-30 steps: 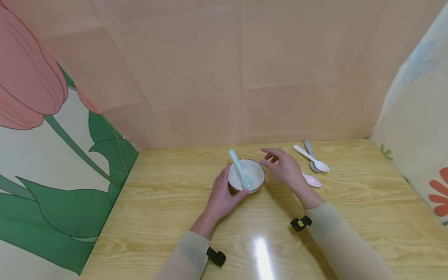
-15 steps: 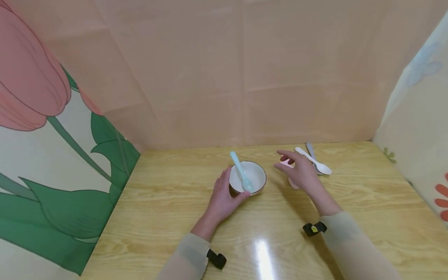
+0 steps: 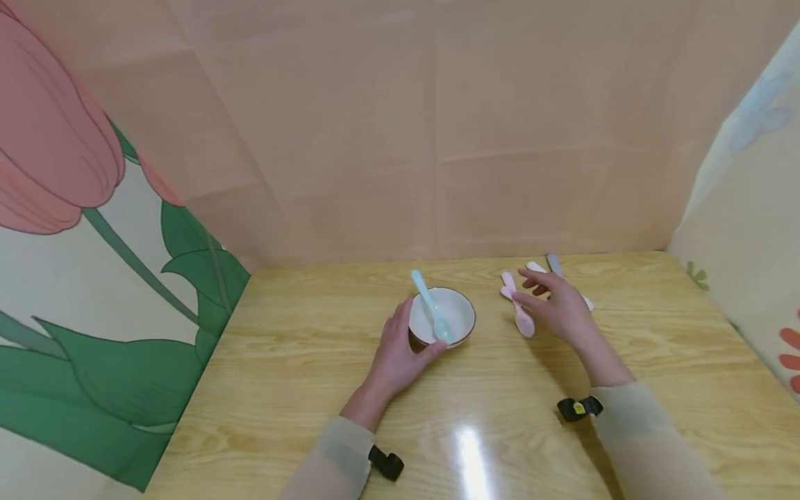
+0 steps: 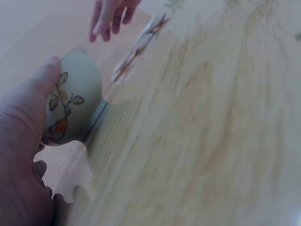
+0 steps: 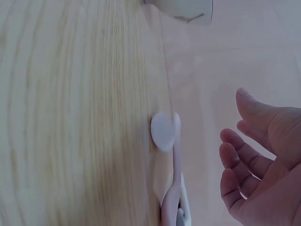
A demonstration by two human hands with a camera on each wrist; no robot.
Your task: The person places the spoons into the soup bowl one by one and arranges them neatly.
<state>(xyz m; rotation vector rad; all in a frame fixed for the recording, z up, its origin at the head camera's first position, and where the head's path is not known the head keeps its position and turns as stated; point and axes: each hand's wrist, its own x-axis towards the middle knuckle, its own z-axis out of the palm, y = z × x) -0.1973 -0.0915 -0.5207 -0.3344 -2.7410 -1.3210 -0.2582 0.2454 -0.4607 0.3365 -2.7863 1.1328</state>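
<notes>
My left hand (image 3: 396, 351) grips a white bowl (image 3: 459, 312), its thumb at the near rim and its fingers along the left side. Inside leans a light blue spoon (image 3: 442, 329), its handle sticking out over the far rim. A flower print shows on the bowl's outside (image 4: 70, 101) in the left wrist view. My right hand (image 3: 565, 312) hovers over the spoons on the right, loosely bent and holding nothing. Pink spoons (image 3: 525, 324) lie crossed just left of its fingertips. Part of a white spoon (image 3: 534, 267) and a grey spoon (image 3: 553, 264) is hidden behind that hand.
Everything lies on a wood-grain table (image 3: 300, 361). A pink-beige cloth (image 3: 350, 139) rises at its back edge. Printed panels stand at both sides, with a large tulip (image 3: 50, 125) on the left one.
My right hand has moved right, away from the bowl and over the spoons, uncovering the pink ones and covering part of the white and grey ones. The left hand and bowl stay in place.
</notes>
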